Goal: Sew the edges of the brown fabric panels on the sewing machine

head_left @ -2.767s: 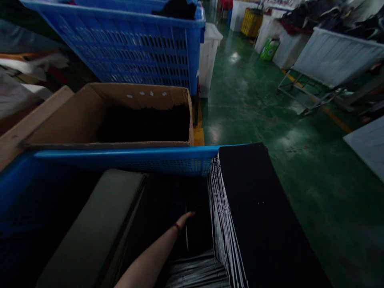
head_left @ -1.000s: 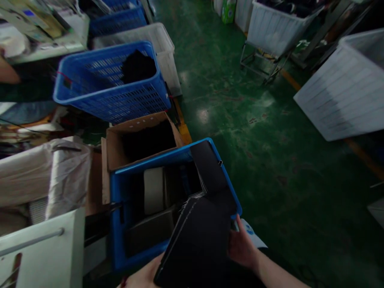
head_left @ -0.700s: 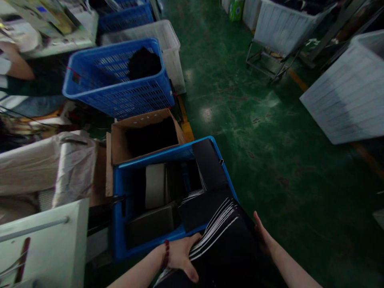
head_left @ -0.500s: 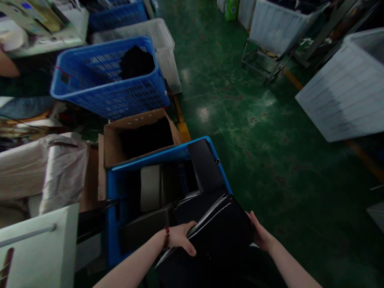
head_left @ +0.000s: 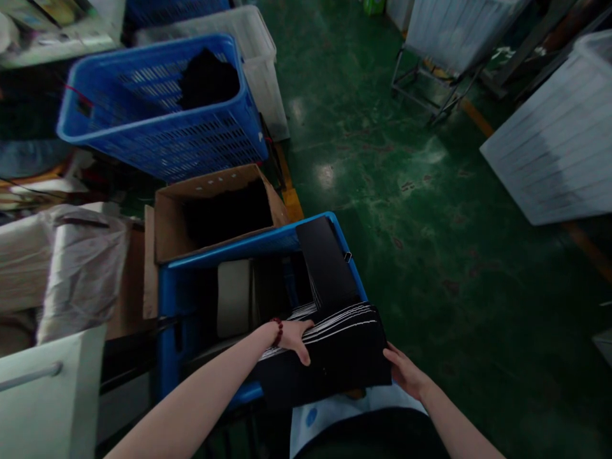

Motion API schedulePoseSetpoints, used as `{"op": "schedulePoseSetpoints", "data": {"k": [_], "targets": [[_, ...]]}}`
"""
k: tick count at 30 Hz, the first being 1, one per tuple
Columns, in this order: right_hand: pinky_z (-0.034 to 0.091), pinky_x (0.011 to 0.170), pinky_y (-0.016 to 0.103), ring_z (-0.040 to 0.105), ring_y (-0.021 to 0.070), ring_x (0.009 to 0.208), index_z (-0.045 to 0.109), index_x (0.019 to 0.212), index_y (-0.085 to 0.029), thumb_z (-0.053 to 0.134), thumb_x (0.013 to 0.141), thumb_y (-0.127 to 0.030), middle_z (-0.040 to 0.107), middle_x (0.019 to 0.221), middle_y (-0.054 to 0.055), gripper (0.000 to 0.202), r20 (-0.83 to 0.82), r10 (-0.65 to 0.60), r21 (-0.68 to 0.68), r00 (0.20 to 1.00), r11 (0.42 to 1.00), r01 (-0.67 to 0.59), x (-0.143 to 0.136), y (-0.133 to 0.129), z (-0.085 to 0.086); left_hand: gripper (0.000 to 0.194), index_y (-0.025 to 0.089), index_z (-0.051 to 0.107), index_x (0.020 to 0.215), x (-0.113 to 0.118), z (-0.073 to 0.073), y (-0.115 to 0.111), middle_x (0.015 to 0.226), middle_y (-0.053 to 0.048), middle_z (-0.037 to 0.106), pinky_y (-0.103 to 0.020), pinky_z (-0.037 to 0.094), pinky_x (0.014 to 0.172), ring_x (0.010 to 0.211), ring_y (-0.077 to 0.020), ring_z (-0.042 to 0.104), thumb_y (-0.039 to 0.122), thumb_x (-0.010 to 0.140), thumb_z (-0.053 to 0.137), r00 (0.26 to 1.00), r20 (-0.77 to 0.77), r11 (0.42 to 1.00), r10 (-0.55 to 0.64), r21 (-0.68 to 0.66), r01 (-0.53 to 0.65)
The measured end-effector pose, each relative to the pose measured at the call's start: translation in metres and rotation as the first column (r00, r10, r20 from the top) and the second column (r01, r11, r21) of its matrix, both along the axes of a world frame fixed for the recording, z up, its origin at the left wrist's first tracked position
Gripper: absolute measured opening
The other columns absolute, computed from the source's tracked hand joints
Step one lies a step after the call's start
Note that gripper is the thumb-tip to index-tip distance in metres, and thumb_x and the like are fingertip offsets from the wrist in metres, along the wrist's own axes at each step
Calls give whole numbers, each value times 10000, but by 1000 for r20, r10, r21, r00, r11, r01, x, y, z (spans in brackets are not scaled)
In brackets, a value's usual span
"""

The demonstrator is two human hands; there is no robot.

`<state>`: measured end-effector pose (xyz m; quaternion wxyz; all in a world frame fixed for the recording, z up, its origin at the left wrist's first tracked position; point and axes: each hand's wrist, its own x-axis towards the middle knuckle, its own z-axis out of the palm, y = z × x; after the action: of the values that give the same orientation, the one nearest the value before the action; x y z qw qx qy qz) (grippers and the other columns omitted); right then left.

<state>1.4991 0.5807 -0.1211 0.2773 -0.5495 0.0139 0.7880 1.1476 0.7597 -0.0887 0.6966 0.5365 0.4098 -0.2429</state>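
A stack of black sheets with white edges [head_left: 335, 363] lies over the front right part of a blue crate [head_left: 165, 357]. My left hand [head_left: 294, 336], a dark red bead bracelet at its wrist, grips the stack's left end, thumb on top and fingers at the white edges. At the stack's right end my right hand [head_left: 404, 370] holds the side edge, its fingers partly hidden. Behind, another black stack [head_left: 325, 261] rests along the crate's right rim, beside a small metal clip [head_left: 348, 256]. Light grey blocks [head_left: 234, 298] stand inside the crate.
A cardboard box [head_left: 167, 226] holding dark material adjoins the crate, with a blue basket [head_left: 162, 143] beyond it. On the left are a plastic-wrapped bundle [head_left: 88, 268] and a pale panel [head_left: 48, 395]. Pale bins [head_left: 554, 140] stand across the green floor [head_left: 406, 236].
Both hands and the held stack have moved up the view, towards the crate. The stack lies more level, and light blue cloth now shows below it.
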Motion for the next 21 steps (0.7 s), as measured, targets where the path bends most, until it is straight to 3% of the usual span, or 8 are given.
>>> {"op": "schedulePoseSetpoints", "data": {"k": [3,9,17,21], "targets": [[355,1077,419,507,241,1240,519,1242,-232,711,731,-443,614,1272,74,585,26,-1,5,1000,1000,1,-6,-1,-11,990,252,497,1312,-1,-20,-1,1246,-73,598,-453,412,994,1149,-330,550,398,418,896,998,-29,998,-52,34,53],[386,1054,404,518,237,1229,529,1202,-207,685,737,-467,636,1233,80,555,68,9,21,998,1000,-10,-16,5,-28,601,194,441,1350,-2,-51,-10,1303,-112,531,-528,397,991,1162,-285,531,334,819,684,992,-70,991,-103,78,109],[447,1002,416,510,265,1233,406,1342,-277,728,699,-484,576,1302,78,748,265,71,5,962,997,-75,-19,9,-21,537,196,429,1362,-2,-72,-17,1429,-120,400,-564,340,1035,1280,-316,415,343,879,611,987,-151,983,-57,165,82],[450,999,419,503,280,1238,380,1366,-263,739,686,-491,582,1292,96,802,313,118,-11,943,993,-120,-20,14,-20,529,202,427,1362,-2,-75,-21,1431,-119,392,-555,373,1012,1248,-310,446,340,884,606,985,-170,981,5,194,28]]}}
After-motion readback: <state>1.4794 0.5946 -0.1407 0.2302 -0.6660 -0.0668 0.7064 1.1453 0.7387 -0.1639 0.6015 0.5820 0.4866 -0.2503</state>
